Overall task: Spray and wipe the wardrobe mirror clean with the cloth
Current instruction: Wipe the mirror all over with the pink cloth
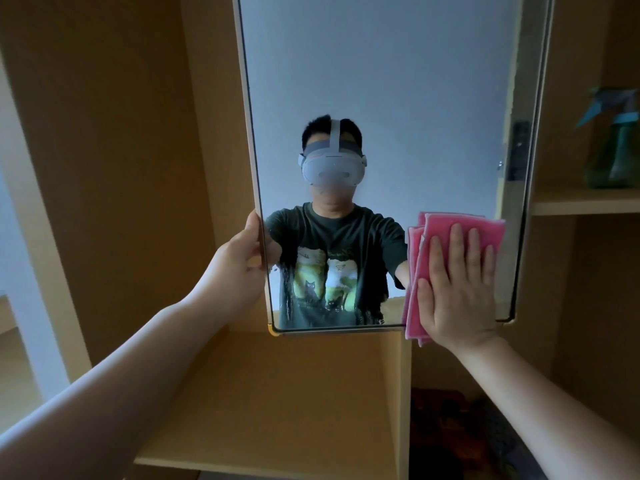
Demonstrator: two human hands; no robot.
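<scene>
Wiping stage of mirror cleaning, seen from the head camera. The wardrobe mirror hangs upright as a door panel, its lower edge above an open compartment. The left hand grips the mirror's left edge a little above the lower left corner, thumb along the frame and fingers curled round behind it. This hold is judged to brace the panel so that it does not swing away under pressure. The right hand lies flat on the folded pink cloth, fingers straight and slightly spread, pressing rather than clutching. An open palm spreads the force over a broad patch of glass. The cloth sits at the mirror's lower right corner, touching the glass, with its bottom folds hanging just past the lower edge. Dark vertical streaks on the lower left of the glass may be running liquid, though this cannot be told for certain. The spray bottle stands on a shelf beyond the mirror's right edge, well apart from both hands and out of the wiping path. Spraying therefore appears done, and wiping appears under way, with the lower left part likely needing a pass
</scene>
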